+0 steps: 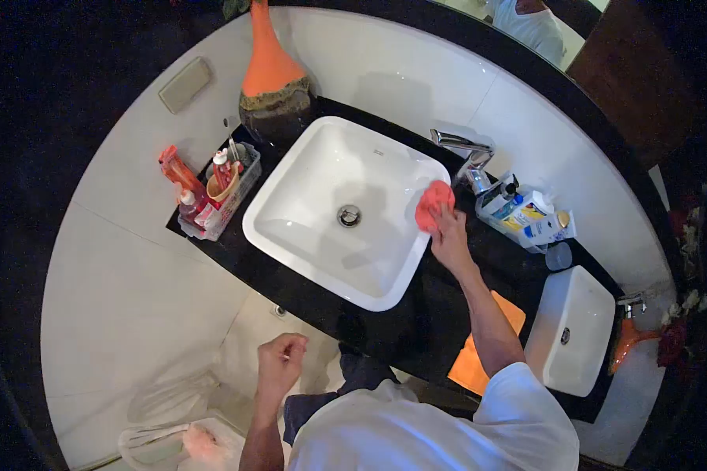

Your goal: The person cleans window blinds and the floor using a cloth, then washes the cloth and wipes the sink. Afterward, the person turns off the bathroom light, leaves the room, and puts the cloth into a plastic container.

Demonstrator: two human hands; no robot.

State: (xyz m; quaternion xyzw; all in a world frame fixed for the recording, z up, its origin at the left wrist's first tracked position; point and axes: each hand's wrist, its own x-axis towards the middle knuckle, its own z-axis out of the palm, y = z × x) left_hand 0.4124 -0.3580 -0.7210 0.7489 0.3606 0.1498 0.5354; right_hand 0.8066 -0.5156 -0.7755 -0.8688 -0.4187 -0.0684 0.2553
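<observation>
My right hand (pixel 450 239) presses a red-pink cloth (pixel 434 204) against the right rim of a white square washbasin (pixel 291 196). The fingers lie bent over the cloth, which bunches on the rim near the chrome tap (pixel 473 161). A round metal drain (pixel 349 217) sits at the bottom of the basin. My left hand (pixel 281 363) hangs in front of the black counter (pixel 322 314), its fingers curled closed with nothing visible in them.
An orange cloth (pixel 471 369) lies by my right forearm. Baskets of bottles stand left (pixel 236 196) and right (pixel 518 220) of the basin. Behind it rises an orange-and-dark vase (pixel 271 86). A second white basin (pixel 554 314), possibly a reflection, shows at right.
</observation>
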